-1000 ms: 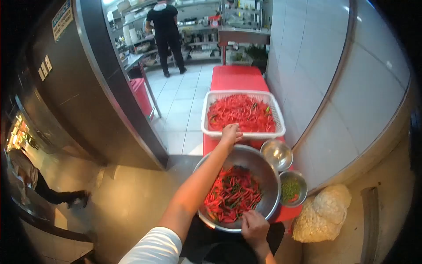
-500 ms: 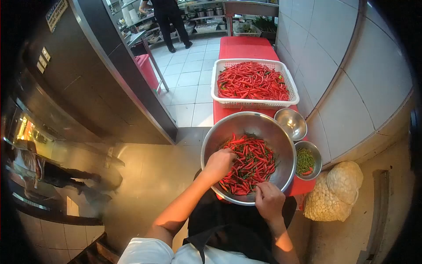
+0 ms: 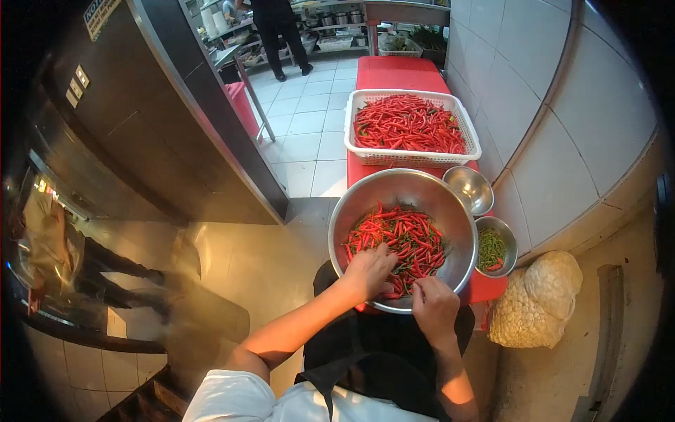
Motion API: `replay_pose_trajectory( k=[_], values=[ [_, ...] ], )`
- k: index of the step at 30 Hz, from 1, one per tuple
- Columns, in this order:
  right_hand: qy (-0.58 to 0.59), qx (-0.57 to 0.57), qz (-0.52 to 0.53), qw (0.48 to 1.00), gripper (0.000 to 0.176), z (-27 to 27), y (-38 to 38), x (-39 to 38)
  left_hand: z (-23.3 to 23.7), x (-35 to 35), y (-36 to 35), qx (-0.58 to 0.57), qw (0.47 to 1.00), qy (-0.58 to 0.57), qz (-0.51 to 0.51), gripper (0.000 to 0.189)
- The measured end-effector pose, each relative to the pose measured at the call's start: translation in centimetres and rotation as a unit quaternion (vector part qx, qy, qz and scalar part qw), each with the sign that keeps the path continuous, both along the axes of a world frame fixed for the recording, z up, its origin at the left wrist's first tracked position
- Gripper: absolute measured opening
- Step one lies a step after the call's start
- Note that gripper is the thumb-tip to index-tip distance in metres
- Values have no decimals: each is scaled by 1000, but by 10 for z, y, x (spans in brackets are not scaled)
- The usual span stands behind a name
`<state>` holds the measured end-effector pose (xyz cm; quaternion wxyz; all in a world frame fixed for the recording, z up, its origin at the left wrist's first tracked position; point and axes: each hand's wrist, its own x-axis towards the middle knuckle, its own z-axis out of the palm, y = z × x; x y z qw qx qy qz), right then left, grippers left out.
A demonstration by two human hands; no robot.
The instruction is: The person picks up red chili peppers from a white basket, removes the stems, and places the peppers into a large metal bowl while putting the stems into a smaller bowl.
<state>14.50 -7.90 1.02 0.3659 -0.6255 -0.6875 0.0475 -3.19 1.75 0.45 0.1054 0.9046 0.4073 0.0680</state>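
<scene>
Head view, placed by the large steel bowl (image 3: 455,225).
Within: red chilies (image 3: 415,243); left hand (image 3: 371,273), fingers among them, grip cannot be told.
Near rim: right hand (image 3: 434,306), fingertips drawn narrow, any content hidden.
Beyond: white basket (image 3: 415,157), chili-filled.
Right side: small bowl (image 3: 470,188); second bowl (image 3: 511,246), green stems (image 3: 491,247).
Beneath: red bench (image 3: 404,74).

Commercial kitchen, seen from its tiled entrance. Evidence: steel shelving with stacked metal pots (image 3: 341,19); long stainless-steel counter (image 3: 408,13); pale square floor tiles (image 3: 299,144); glossy white wall tiles (image 3: 517,63); large white perforated plastic basket heaped with red chillies (image 3: 415,156); one dark-clothed person (image 3: 278,32), standing at the shelving.
</scene>
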Motion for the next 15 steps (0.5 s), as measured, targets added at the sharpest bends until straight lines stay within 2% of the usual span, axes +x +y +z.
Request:
replay_pose_trajectory(
  k=[3, 6, 9, 12, 15],
  values=[
    [-1, -3, 0, 1000, 6, -5, 1, 0, -25, -3, 2, 25, 993, -11, -111, 49],
    [-6, -8, 3, 1000, 7, -3, 1, -1, -36, 8, 8, 35, 992, 21, -119, 42],
    [-12, -25, 0, 1000, 8, 0, 1, 0, -43, 23, 7, 75, 982, 109, -132, 32],
    [-11, -21, 0, 1000, 8, -4, 1, 0, -58, 31, 8, 105, 981, 110, -119, 25],
    [-6, -15, -19, 1000, 8, -4, 2, -1, -57, 36, 9, 61, 984, 125, -109, 21]
  ],
)
